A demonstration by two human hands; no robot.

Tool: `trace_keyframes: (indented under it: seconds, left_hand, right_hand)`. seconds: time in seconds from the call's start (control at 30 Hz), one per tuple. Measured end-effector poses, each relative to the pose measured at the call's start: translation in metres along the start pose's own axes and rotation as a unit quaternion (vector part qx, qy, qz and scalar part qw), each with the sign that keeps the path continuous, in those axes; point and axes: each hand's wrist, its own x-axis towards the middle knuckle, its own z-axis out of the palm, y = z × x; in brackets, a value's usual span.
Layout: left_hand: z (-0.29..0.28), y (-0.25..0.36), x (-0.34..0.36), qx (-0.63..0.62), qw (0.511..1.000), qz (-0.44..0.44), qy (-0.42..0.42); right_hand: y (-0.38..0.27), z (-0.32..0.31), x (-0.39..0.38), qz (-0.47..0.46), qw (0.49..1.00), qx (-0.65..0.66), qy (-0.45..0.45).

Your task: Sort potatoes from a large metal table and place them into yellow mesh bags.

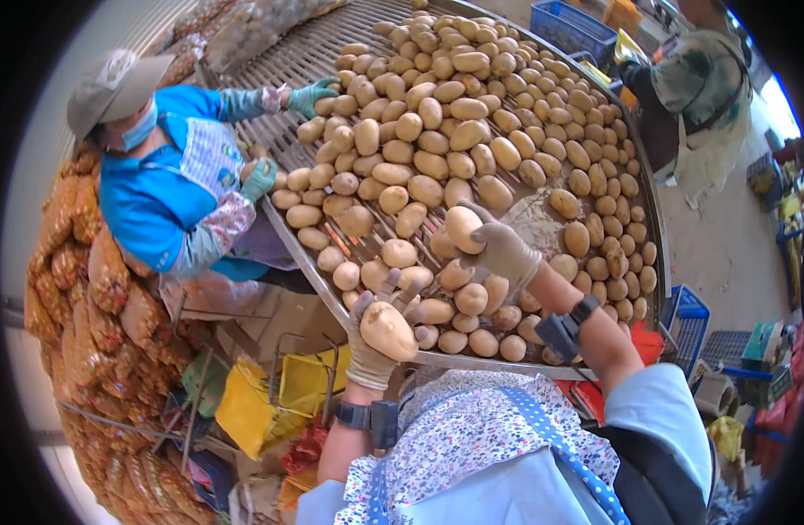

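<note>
while the left hand [375, 337] fingers curl around one potato [389, 331] at the surface [310, 57] near edge, right hand [500, 252] fingers pinch a second potato [464, 228] over the pile [472, 114]; grip partly hidden. co-worker's gloved hand [259, 179] touches potatoes opposite.

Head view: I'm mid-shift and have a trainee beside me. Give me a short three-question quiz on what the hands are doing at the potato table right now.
1. True or false: the left hand holds a potato lifted off the sorting table.
2. Multiple choice: the right hand is A) closed on a potato over the pile, B) resting on the blue crate, C) touching the yellow bag.
3. Fill in: the co-worker in the blue top wears ____ gloves.

Key: 1 true; 2 A; 3 green.
</note>
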Motion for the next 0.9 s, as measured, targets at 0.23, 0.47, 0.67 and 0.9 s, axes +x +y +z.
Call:
trace_keyframes:
  seconds: [0.23,0.47,0.67,0.9]
  left_hand:
    - [-0.031,0.004,-0.049,0.028,0.997,0.066,0.015]
    - [-0.125,0.015,-0.163,-0.15,0.973,0.176,0.015]
    - [-0.239,0.073,-0.255,-0.216,0.888,0.303,0.271]
    - [-0.294,0.104,-0.268,-0.287,0.777,0.286,0.482]
  right_hand:
    - [0.046,0.117,-0.026,0.009,0.944,-0.303,-0.131]
    - [0.111,0.173,-0.018,0.096,0.81,-0.557,-0.157]
    - [0.125,0.134,0.005,-0.037,0.807,-0.588,-0.047]
    - [0.119,0.099,0.056,-0.152,0.508,-0.843,0.086]
